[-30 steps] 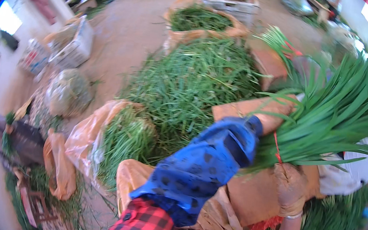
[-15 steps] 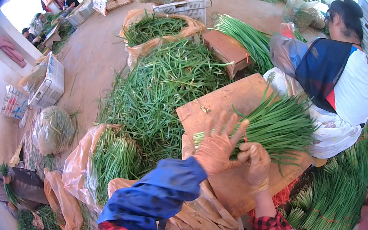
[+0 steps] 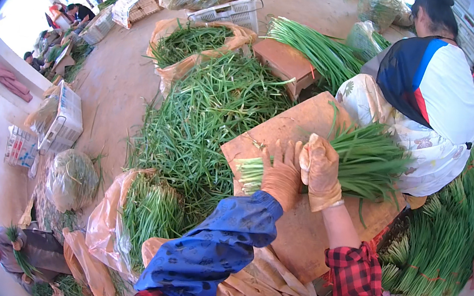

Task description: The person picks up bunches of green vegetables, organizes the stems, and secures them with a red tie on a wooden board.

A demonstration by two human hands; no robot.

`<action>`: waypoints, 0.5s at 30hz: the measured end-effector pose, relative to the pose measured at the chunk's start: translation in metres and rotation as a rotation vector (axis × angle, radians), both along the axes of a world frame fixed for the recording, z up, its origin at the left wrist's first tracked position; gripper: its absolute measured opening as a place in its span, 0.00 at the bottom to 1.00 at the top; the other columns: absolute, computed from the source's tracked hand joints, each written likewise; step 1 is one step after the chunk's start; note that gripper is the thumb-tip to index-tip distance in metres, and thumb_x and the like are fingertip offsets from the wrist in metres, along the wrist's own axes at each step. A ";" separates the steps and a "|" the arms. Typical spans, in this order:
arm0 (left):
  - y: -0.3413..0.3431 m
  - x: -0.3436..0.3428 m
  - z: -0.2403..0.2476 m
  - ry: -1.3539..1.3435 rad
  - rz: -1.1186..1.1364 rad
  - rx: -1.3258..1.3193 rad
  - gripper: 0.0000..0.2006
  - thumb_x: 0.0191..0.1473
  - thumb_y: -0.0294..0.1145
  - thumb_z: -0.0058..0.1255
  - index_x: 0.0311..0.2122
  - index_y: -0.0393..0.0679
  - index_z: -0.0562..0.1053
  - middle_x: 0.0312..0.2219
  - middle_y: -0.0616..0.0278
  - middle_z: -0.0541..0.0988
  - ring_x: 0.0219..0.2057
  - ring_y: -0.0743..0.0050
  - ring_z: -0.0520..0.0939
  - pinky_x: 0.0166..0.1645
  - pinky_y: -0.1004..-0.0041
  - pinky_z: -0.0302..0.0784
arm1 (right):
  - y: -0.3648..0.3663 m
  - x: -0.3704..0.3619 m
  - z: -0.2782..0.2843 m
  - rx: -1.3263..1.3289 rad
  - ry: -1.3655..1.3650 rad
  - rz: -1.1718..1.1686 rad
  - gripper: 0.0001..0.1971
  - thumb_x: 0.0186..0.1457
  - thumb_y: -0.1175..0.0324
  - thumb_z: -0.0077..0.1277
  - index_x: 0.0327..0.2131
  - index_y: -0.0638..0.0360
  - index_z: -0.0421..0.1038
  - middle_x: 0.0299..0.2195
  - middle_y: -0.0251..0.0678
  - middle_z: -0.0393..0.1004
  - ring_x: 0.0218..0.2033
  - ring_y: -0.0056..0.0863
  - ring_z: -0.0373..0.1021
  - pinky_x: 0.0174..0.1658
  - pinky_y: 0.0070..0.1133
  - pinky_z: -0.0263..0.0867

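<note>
A bunch of green chives (image 3: pixel 372 158) lies across the tilted brown board (image 3: pixel 302 242), with its pale cut ends (image 3: pixel 250 173) to the left. My left hand (image 3: pixel 281 178), in a tan glove, is closed over the bunch near these ends. Right beside it, my right hand (image 3: pixel 321 171), gloved too, makes a fist just above the stalks. What its fingers hold, if anything, is hidden. A blue sleeve covers my left forearm.
Loose chives (image 3: pixel 212 108) are heaped beyond the board. Tied bunches (image 3: pixel 436 261) are stacked at the right. A co-worker (image 3: pixel 439 85) sits close at far right, beside a brown block (image 3: pixel 285 64) carrying another bunch. A plastic bag (image 3: pixel 110 209) with chives stands at left.
My left hand has gone from spread fingers above the bunch to closing over it. My right hand has risen from the board's near side to the top of the bunch. The co-worker has leaned away.
</note>
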State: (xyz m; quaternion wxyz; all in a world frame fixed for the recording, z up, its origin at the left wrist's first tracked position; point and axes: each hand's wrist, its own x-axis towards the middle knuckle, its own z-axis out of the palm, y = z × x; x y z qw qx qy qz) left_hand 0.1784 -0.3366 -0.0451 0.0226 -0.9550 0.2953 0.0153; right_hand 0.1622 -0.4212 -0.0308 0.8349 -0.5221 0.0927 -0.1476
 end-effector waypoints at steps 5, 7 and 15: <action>0.030 0.056 -0.004 0.445 -0.037 -0.052 0.50 0.30 0.53 0.56 0.55 0.39 0.44 0.50 0.43 0.58 0.55 0.49 0.53 0.55 0.48 0.43 | 0.010 -0.057 -0.019 -0.507 0.075 0.148 0.15 0.54 0.62 0.38 0.16 0.55 0.59 0.12 0.23 0.56 0.13 0.12 0.51 0.16 0.14 0.49; 0.019 0.063 0.000 0.481 -0.093 -0.033 0.52 0.28 0.53 0.57 0.55 0.38 0.44 0.50 0.43 0.58 0.55 0.49 0.53 0.55 0.48 0.43 | -0.001 -0.083 -0.019 -0.391 0.240 0.185 0.14 0.54 0.63 0.39 0.17 0.56 0.60 0.12 0.23 0.54 0.14 0.11 0.51 0.17 0.14 0.49; 0.006 0.026 -0.024 -0.027 -0.211 -0.040 0.41 0.40 0.46 0.49 0.55 0.38 0.44 0.53 0.46 0.51 0.55 0.52 0.52 0.56 0.50 0.42 | 0.023 -0.045 0.022 -0.531 -0.056 0.022 0.12 0.53 0.65 0.39 0.20 0.59 0.60 0.16 0.28 0.58 0.17 0.18 0.55 0.21 0.16 0.54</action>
